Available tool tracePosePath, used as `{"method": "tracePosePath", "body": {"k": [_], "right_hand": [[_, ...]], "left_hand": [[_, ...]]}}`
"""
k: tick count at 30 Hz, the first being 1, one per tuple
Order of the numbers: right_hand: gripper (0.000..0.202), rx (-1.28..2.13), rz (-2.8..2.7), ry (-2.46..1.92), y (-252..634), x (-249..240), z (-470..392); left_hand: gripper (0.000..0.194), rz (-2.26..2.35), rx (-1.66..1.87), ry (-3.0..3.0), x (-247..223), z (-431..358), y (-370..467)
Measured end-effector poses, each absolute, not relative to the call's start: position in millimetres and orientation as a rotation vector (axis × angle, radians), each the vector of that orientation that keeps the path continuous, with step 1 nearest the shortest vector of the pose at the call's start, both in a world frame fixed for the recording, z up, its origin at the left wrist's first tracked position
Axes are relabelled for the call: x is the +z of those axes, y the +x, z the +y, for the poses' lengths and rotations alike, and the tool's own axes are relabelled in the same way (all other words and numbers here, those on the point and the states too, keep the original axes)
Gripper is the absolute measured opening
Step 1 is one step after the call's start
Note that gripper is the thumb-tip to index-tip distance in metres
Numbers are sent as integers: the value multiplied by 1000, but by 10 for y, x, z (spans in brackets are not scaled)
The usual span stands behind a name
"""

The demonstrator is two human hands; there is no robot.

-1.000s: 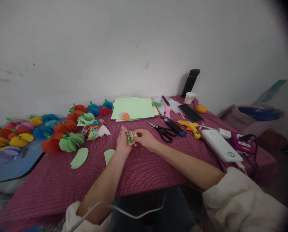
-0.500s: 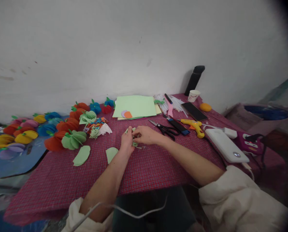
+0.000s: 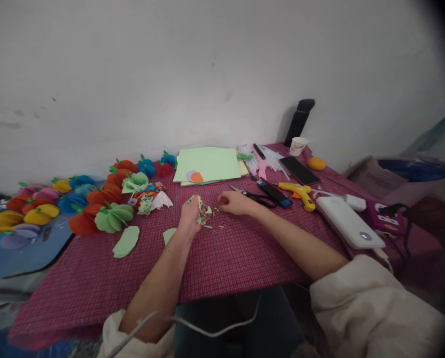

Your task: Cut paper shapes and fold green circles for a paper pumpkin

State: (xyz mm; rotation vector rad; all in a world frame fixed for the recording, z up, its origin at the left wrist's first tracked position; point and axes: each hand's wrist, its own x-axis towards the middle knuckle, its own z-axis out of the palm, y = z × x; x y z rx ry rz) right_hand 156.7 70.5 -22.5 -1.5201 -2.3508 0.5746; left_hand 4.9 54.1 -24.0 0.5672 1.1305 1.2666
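My left hand [image 3: 189, 215] is closed around a bunch of pale green paper scraps [image 3: 205, 213], whose ragged ends stick out on its right side. To the right of it, my right hand [image 3: 235, 203] is held with its fingers curled together beside a few thin slivers; whether it pinches one is too small to tell. Small bits lie on the cloth below the hands. Two stacks of cut light green paper rest nearby: one stack [image 3: 127, 241] lies on the left, and another piece [image 3: 167, 234] is partly hidden by my left forearm.
Paper pumpkins [image 3: 113, 217] crowd the left, beside a heap of coloured scraps [image 3: 151, 194]. Green paper sheets [image 3: 209, 163] lie at the back. Black scissors [image 3: 258, 198], a utility knife [image 3: 275, 194], a yellow glue gun [image 3: 299, 192], a phone [image 3: 300, 170] and a white power bank [image 3: 347, 222] occupy the right.
My hands have come apart: the right has moved rightward away from the left, which still grips the paper scraps. More of the scraps shows now, and thin slivers appear between the hands.
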Motion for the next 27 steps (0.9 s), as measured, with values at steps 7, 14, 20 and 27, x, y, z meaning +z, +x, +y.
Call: {"method": "tracePosePath", "body": {"k": [7,14,20,27], "right_hand": [[23,350,-2568,-1619,1348,-240,674],[22,314,-2780,-1361,1395,-146,694],[26,178,-2952,-1061,1294,-154,688],[21,567,-3060,-801,1548,-152,631]], "left_hand": [[28,1108,1269,643,-218,551,-18],[31,1069,1247,651,-162,537,-54],[32,1079,1238,639,-144,526,-29],[31,1092,1238,624,-104,510,-54]]}}
